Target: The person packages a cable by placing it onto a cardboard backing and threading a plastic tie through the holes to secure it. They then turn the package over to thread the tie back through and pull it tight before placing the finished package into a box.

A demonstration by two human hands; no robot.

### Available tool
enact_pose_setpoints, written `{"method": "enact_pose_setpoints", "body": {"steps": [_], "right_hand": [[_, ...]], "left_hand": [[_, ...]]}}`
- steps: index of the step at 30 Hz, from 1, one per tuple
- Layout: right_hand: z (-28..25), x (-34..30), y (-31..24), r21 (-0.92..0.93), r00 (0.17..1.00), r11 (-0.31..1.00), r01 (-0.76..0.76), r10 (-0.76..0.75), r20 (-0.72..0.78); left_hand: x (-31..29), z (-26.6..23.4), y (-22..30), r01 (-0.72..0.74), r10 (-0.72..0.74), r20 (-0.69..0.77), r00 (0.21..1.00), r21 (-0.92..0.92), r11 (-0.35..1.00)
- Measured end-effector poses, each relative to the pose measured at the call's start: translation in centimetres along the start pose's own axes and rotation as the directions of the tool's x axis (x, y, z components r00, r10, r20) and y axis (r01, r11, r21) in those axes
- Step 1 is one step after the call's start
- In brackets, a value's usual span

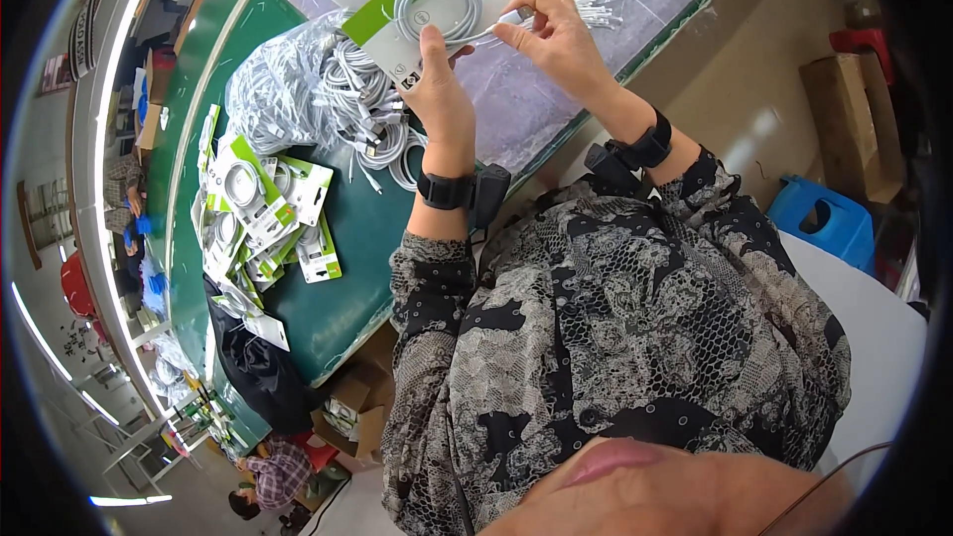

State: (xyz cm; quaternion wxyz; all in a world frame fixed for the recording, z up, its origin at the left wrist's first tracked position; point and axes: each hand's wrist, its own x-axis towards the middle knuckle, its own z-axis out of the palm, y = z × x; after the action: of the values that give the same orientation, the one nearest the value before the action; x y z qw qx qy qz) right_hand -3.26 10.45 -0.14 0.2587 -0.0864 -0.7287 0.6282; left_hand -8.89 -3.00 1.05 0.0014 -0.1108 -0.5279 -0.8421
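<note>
Up over the table, my left hand (pixel 442 94) grips the lower edge of a green and white packaging card (pixel 374 25), its thumb on the front. A coiled white cable (pixel 471 8) lies against the face of the card. One end of that cable reaches to the right, where my right hand (pixel 564 45) pinches it by its plug (pixel 514 16) between thumb and fingers. Black bands circle both my wrists. Left of my left hand lie loose coiled white cables (pixel 357 79) and a clear plastic bag (pixel 273 89) of more cables.
A pile of carded cables (pixel 263 208) spreads over the green table mat (pixel 357 238). More white cable ends (pixel 591 12) lie beyond my right hand. A blue plastic stool (pixel 822 223) and a cardboard box (pixel 849 124) stand at right. Another person (pixel 278 471) sits at lower left.
</note>
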Motion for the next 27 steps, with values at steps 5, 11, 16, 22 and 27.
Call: {"method": "enact_pose_setpoints", "body": {"steps": [5, 11, 16, 22, 27], "right_hand": [[-1.2, 1.0, -0.9, -0.366, 0.839, 0.763, 0.533, -0.534, 0.109], [-1.5, 1.0, -0.7, -0.46, 0.791, 0.647, 0.608, -0.544, 0.279], [-1.0, 0.6, -1.1, -0.484, 0.839, 0.687, 0.542, -0.478, 0.261], [-1.2, 0.7, -1.1, -0.464, 0.822, 0.679, 0.568, -0.486, 0.296], [-1.0, 0.5, -1.0, -0.408, 0.813, 0.703, 0.582, -0.498, 0.3]], "left_hand": [[-0.8, -0.7, -0.1, 0.027, -0.027, 0.025, 0.999, 0.015, 1.0], [-1.0, -1.9, -0.6, 0.169, -0.146, 0.17, 0.975, -0.134, 0.976], [-1.8, -1.9, -0.6, 0.256, -0.216, 0.237, 0.947, -0.151, 0.955], [-2.3, -1.6, -0.6, 0.243, -0.213, 0.222, 0.951, -0.116, 0.963], [-2.9, -1.5, -1.5, 0.179, -0.159, 0.171, 0.972, -0.108, 0.978]]}}
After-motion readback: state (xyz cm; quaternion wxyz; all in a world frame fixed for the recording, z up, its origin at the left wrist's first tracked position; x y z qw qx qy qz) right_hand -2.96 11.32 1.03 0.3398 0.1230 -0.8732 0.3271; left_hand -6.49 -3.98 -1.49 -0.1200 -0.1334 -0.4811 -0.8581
